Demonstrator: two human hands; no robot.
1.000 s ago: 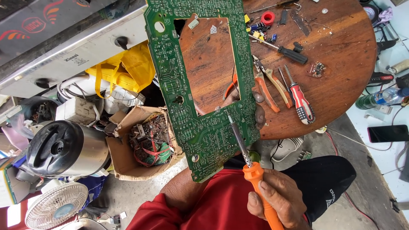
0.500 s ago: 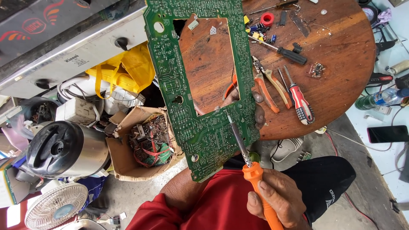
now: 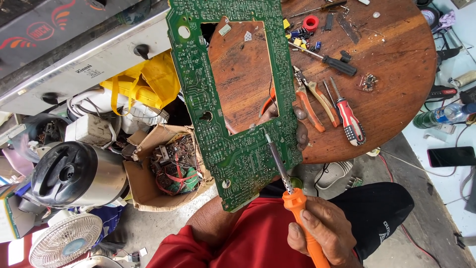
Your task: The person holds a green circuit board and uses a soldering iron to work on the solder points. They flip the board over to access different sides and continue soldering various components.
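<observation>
Holding an orange-handled soldering iron [image 3: 297, 208], the right hand [image 3: 325, 233] has its fingers curled tight round the handle, the metal tip laid against the lower part of a green circuit board [image 3: 238, 159]. The board is a frame shape with a large rectangular opening in its middle, held up on end and tilted. The left hand [image 3: 297, 129] is mostly hidden behind the board: its fingertips wrap over the board's right edge and a bit of the hand shows through the opening, so it grips the board there.

Behind the board stands a round wooden table [image 3: 391, 74]. On the table, just right of the board, lie orange-handled pliers [image 3: 310, 104], a red-handled screwdriver [image 3: 347, 116] and, further up, a black-handled screwdriver [image 3: 327, 59] with a red tape roll [image 3: 311, 23] near it. Left of the board and lower down sit a cardboard box [image 3: 148, 183] of old boards and wires, a yellow bag [image 3: 144, 84] and a black-lidded steel pot [image 3: 74, 173].
</observation>
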